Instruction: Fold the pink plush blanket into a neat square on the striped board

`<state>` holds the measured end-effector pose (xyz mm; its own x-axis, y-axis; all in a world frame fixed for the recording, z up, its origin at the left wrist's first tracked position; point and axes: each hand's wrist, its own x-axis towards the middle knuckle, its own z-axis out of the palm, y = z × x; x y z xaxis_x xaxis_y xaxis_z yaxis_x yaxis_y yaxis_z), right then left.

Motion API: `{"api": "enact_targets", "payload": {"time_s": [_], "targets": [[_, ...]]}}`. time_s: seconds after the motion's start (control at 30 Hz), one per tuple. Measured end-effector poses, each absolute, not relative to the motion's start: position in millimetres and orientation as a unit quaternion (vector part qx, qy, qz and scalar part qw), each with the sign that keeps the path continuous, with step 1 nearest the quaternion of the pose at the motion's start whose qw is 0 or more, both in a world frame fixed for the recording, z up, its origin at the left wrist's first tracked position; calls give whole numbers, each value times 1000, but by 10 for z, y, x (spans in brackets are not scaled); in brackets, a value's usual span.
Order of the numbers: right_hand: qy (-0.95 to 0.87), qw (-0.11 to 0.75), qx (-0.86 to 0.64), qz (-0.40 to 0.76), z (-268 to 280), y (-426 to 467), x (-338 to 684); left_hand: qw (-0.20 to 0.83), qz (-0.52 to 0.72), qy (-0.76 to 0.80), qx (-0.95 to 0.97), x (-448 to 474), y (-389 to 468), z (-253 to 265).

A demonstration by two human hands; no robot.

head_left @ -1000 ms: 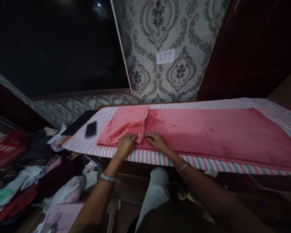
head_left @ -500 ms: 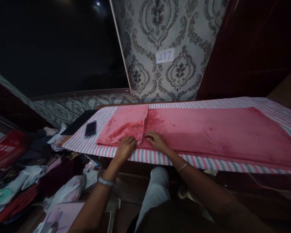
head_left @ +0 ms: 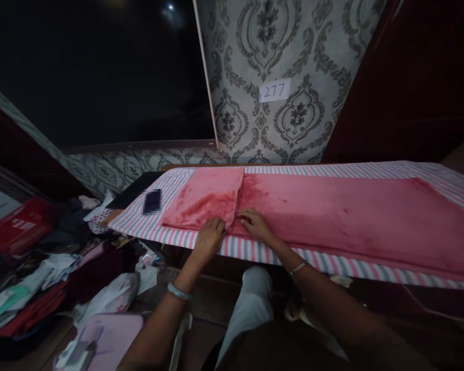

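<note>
A pink plush blanket point(head_left: 332, 216) lies stretched out along a pink, grey and white striped cloth point(head_left: 147, 226). Its left end is doubled over into a squarish flap point(head_left: 204, 196) with darker, ruffled patches in the pile. At the flap's front right corner, my left hand point(head_left: 210, 238) has its fingers curled over the blanket's edge; the fingertips are partly hidden. Just right of the flap's edge, my right hand point(head_left: 256, 225) rests on the lower layer, fingers stretched toward that edge and the thumb apart from them.
A pixelated dark patch point(head_left: 152, 202) lies on the striped cloth's left end. Behind the surface are a large dark screen point(head_left: 131, 77) and patterned wallpaper with a paper label point(head_left: 274, 90) reading 277. Clothes, bags and a red box point(head_left: 19, 224) crowd the floor at left, near a pink stool-like top point(head_left: 112, 335).
The whole view has shifted slightly, so things appear a little farther right. Both hands stay at the flap's front right corner, and the blanket's folded shape looks nearly the same.
</note>
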<state>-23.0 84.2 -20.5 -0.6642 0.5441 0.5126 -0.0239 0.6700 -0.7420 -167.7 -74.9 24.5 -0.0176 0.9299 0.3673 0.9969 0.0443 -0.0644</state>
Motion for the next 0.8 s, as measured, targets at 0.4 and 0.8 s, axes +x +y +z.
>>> {"api": "enact_targets", "payload": {"time_s": [0.4, 0.8], "targets": [[-844, 373, -163, 350, -247, 878, -250, 235, -145, -695, -664, -1550, -688, 67], [-923, 328, -18, 200, -30, 570, -115, 237, -194, -688, -658, -1503, -677, 56]]}}
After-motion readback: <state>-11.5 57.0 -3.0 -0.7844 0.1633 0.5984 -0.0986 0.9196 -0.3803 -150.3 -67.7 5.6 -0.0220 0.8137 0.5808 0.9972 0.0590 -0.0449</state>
